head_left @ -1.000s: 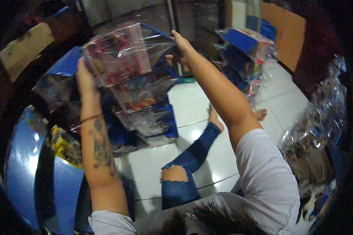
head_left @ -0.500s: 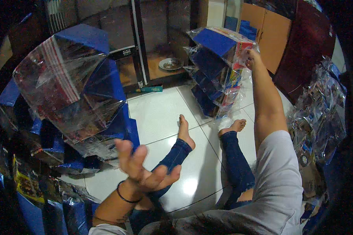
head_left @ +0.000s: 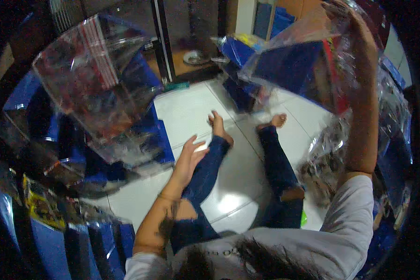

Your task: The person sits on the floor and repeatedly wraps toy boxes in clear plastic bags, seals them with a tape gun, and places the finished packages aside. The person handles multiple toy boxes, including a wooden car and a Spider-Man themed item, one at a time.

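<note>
My right hand [head_left: 343, 14] is raised at the upper right, closed on the clear plastic of a blue, red-edged package [head_left: 291, 65]. That package hangs tilted, its loose film spread around it. Behind and below it stand other plastic-wrapped blue packages [head_left: 238, 51], one with a yellow top, partly hidden by the lifted one. My left hand [head_left: 187, 161] hovers over my left shin with fingers stretched apart, holding nothing. Motion blurs the lifted package and the fingers of my right hand.
A tall stack of film-wrapped blue packages [head_left: 74, 74] rises at the left, with several more [head_left: 46, 242] below. Another wrapped pile [head_left: 396, 126] lines the right. Ahead are a dark cabinet, a plate [head_left: 196, 57] and a green object [head_left: 176, 86] on the tiles [head_left: 186, 105].
My right hand has lifted the blue package off the right-hand stack, up and to the right. My left hand has moved slightly right, fingers less spread. The view has shifted.
</note>
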The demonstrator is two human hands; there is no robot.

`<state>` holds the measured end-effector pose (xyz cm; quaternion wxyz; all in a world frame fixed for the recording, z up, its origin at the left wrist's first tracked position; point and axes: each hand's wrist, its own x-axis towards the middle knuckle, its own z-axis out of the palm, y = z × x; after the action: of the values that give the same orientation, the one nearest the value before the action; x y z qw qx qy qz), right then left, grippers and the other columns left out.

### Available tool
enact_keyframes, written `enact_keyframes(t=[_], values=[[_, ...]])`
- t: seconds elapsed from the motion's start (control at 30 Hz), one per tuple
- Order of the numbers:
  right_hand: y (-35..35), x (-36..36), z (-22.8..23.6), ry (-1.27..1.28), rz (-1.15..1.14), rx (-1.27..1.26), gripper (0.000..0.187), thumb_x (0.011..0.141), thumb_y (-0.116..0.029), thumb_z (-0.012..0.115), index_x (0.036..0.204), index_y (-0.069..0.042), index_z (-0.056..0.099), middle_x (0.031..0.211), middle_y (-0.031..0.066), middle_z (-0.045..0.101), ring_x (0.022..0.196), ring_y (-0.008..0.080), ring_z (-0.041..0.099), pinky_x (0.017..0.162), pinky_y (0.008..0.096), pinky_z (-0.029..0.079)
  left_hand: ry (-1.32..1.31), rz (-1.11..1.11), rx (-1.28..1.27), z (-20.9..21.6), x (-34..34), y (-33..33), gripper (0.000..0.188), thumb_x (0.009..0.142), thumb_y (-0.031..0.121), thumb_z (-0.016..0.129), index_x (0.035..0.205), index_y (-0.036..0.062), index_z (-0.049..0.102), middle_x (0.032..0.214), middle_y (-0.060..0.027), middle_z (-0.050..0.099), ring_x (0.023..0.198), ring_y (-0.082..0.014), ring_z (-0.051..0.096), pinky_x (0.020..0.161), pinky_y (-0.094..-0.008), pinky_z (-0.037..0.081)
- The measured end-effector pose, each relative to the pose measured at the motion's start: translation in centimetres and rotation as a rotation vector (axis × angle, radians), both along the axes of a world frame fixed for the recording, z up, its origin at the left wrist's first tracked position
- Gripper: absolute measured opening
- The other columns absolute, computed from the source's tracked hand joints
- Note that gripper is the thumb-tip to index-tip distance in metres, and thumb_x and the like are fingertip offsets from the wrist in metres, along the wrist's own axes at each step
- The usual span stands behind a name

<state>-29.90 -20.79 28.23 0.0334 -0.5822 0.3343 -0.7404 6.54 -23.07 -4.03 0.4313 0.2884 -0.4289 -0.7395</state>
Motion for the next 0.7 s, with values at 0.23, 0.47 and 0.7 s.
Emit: enact_keyframes(t=[0.23,0.47,0.7], values=[[10.9,8.6,-7.5,-0.302,0.323,0.555,0.039,0.092,-0.037,0.054,0.110,-0.002,0.060,0.104,0.0113,0.064,0.098,0.0261,0.060,0.091,0.0393,0.046,0.197,-0.696,0.440,-6.4,-0.7,2.9,0.110,0.075,0.085,0.035,0.144,-0.0006,0.029,0.144,-0.0213,0.040,0.126,-0.0383,0.046,0.105,-0.0501,0.036],[22.0,3.9,-18.2,-0.209,0.722,0.545,0.042,0.091,-0.037,0.052,0.110,0.000,0.056,0.093,0.0136,0.062,0.084,0.0250,0.061,0.076,0.0381,0.050,0.157,-0.194,0.283,-9.0,4.2,13.0,0.097,0.078,0.084,0.032,0.139,0.0096,0.043,0.131,-0.0118,0.054,0.115,-0.0314,0.054,0.101,-0.0444,0.039],[33.1,-0.3,-22.1,-0.372,0.646,0.474,0.063,0.083,-0.049,0.057,0.119,0.002,0.049,0.093,0.0178,0.063,0.078,0.0285,0.063,0.067,0.0394,0.053,0.537,-0.313,0.209,-8.7,5.9,12.3,0.071,0.082,0.060,0.052,0.130,0.0078,0.052,0.120,-0.0111,0.060,0.105,-0.0261,0.060,0.092,-0.0422,0.049]])
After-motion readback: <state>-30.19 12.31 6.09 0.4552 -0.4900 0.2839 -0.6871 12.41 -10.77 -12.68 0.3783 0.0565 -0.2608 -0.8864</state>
